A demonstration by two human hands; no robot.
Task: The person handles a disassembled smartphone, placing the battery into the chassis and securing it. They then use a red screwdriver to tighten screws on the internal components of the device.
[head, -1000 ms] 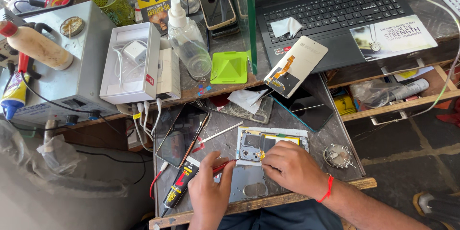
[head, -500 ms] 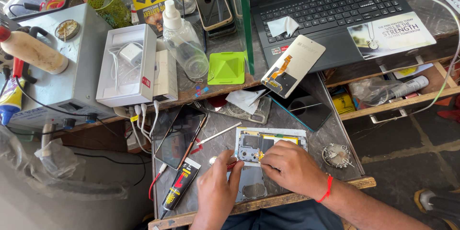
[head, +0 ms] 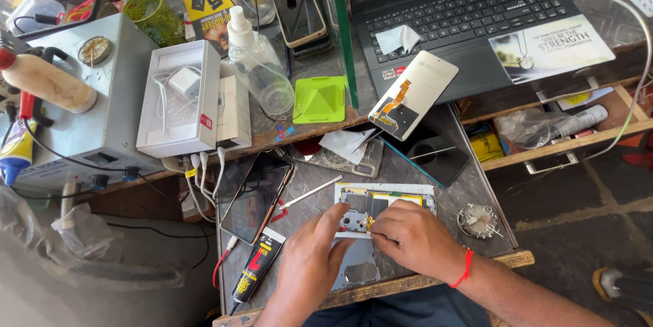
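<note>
Cluttered grey stone worktop (head: 476, 164) beside grey tiled floor (head: 578, 191).

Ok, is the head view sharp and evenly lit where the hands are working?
Head view: daylight is bright and even; left hand and right hand are sharp over the opened white-framed phone; a soft shadow lies beneath them; slight glare on the dark glass screen panel.

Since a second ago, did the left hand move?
Yes. The left hand slid right, away from the glue tube, up to the opened phone, meeting the right hand.
</note>
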